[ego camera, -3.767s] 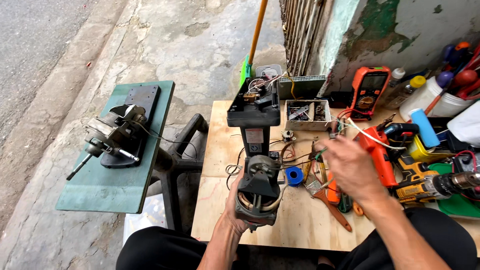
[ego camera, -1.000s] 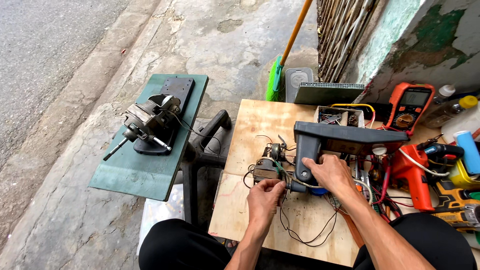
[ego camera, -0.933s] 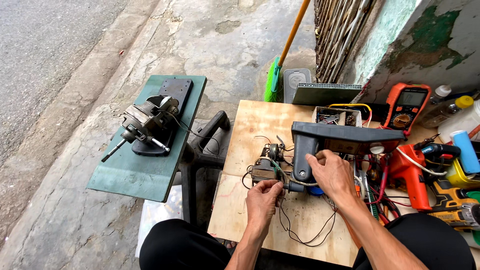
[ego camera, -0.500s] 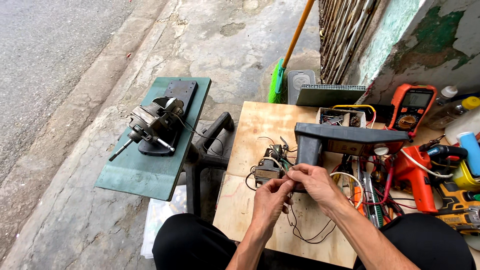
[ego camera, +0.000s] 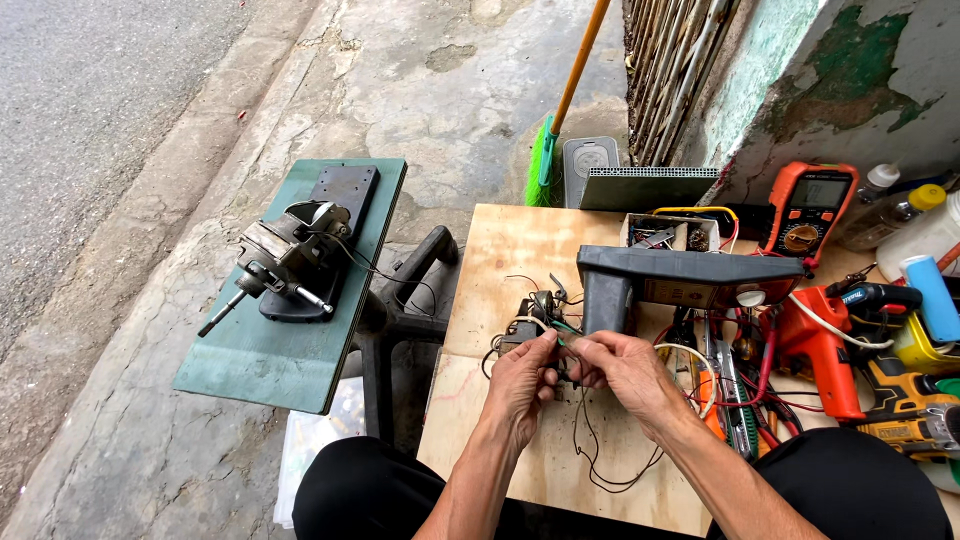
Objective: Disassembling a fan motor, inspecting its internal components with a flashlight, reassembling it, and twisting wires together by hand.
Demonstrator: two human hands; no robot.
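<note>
A small dark motor unit [ego camera: 528, 322] with loose wires sits on the plywood worktop [ego camera: 500, 250], joined to a long grey plastic housing [ego camera: 680, 272] lying on its side. My left hand [ego camera: 522, 378] and my right hand [ego camera: 618, 368] meet just in front of the motor. Both pinch thin wires [ego camera: 560, 338] between thumb and fingers. More black wire [ego camera: 600, 468] trails in loops toward the table's near edge.
A bench vise [ego camera: 290, 262] stands on a green board [ego camera: 250, 350] at left, over a black stand. An orange multimeter [ego camera: 812, 208], an orange tool [ego camera: 818, 340], a yellow drill [ego camera: 905, 400], pliers, bottles and a parts box [ego camera: 668, 232] crowd the right. A broom [ego camera: 558, 110] leans behind.
The grey housing, first upright, now lies on its side. My right hand has left the housing and joined my left at the motor's wires.
</note>
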